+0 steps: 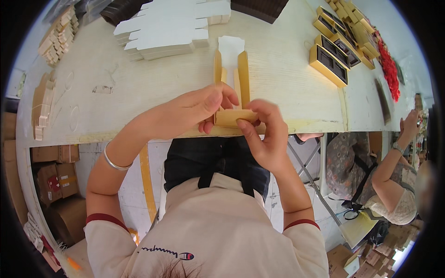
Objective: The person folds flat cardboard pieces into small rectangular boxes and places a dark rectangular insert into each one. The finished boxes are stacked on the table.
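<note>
A partly folded gold cardboard box (pixel 244 69) lies at the table's front edge with its long side walls standing up. Its white far flap (pixel 231 45) is spread flat, away from me. My left hand (pixel 212 103) is closed on the near left corner, some fingertips inside the box and others beneath it. With thumb and fingers, my right hand (pixel 265 127) pinches the near end panel (pixel 229 117) at its right side. The inside of the box is partly hidden behind my left hand.
White flat box blanks (pixel 169 28) are stacked beyond the box. Gold boxes with dark inserts (pixel 329 64) stand at the far right, beside red stringy material (pixel 389 69). More folded card pieces (pixel 42 106) lie on the left. Another person (pixel 389 180) sits at the right.
</note>
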Motion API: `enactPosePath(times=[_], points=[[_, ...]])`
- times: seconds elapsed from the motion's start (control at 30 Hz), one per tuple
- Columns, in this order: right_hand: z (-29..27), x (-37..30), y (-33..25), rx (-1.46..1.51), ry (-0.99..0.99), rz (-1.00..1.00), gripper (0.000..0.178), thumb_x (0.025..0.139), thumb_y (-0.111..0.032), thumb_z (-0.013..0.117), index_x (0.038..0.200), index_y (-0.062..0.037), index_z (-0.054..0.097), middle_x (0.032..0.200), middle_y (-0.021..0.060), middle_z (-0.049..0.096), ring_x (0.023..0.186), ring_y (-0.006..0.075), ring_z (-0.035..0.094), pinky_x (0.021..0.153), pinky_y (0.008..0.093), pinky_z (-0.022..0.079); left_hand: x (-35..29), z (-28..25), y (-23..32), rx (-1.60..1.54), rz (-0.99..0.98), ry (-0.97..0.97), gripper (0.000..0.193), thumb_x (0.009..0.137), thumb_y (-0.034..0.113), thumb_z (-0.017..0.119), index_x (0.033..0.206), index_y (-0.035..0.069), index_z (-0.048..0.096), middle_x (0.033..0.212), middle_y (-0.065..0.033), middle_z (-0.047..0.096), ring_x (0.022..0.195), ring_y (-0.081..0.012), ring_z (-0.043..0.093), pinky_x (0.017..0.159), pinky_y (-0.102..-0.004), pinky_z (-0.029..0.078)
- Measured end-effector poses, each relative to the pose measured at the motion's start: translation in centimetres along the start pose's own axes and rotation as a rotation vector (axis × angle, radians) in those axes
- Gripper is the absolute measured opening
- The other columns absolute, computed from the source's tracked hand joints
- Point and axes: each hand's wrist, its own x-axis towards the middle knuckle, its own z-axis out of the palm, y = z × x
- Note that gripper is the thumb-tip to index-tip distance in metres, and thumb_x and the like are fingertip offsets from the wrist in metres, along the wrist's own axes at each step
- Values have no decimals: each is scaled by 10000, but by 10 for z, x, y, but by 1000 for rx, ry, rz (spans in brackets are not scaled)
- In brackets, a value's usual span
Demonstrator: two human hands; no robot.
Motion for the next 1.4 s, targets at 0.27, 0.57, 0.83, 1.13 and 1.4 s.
enactPosePath(times=[0.27, 0.57, 0.83, 1.13, 1.4], points=[[-2, 1, 7, -456, -96, -245, 268, 766, 31, 693, 1007, -24, 592, 1060, 145, 542, 638, 202, 536, 570, 295, 452, -5, 15, -21, 435, 261, 205, 288, 919, 34, 545, 1183, 56, 434, 1182, -86, 482, 696, -120, 506, 656, -259, 463], [-7, 17, 1, -730, -385, -323, 288, 607, -8, 686, 882, -34, 604, 816, 67, 488, 745, 248, 530, 624, 356, 434, -4, 28, -44, 1038, 523, 344, 90, 874, 68, 602, 916, -1, 562, 890, -117, 535, 701, -309, 574, 648, -371, 492], [-38, 39, 2, -405, -452, -265, 302, 711, -37, 720, 1006, -72, 664, 1002, 94, 597, 742, 247, 535, 652, 354, 446, -11, -14, 7, 1181, 205, -78, 159, 787, 143, 698, 860, 29, 615, 924, -74, 600, 867, -252, 568, 788, -379, 471], [1, 16, -32, -328, -287, -246, 354, 667, 65, 625, 1015, -2, 618, 941, 139, 606, 771, 291, 585, 675, 366, 469, -21, 12, -7, 1658, 466, 275, 131, 702, 143, 718, 804, 77, 669, 1086, -22, 610, 1136, -248, 486, 1003, -454, 353], [-43, 20, -2, -612, -535, -458, 439, 654, 43, 639, 1087, -22, 642, 1047, 113, 593, 908, 256, 555, 837, 357, 439, -27, -17, 1, 1658, 729, 291, 167, 673, 129, 734, 830, 108, 683, 1129, -38, 589, 1034, -231, 522, 924, -391, 392]])
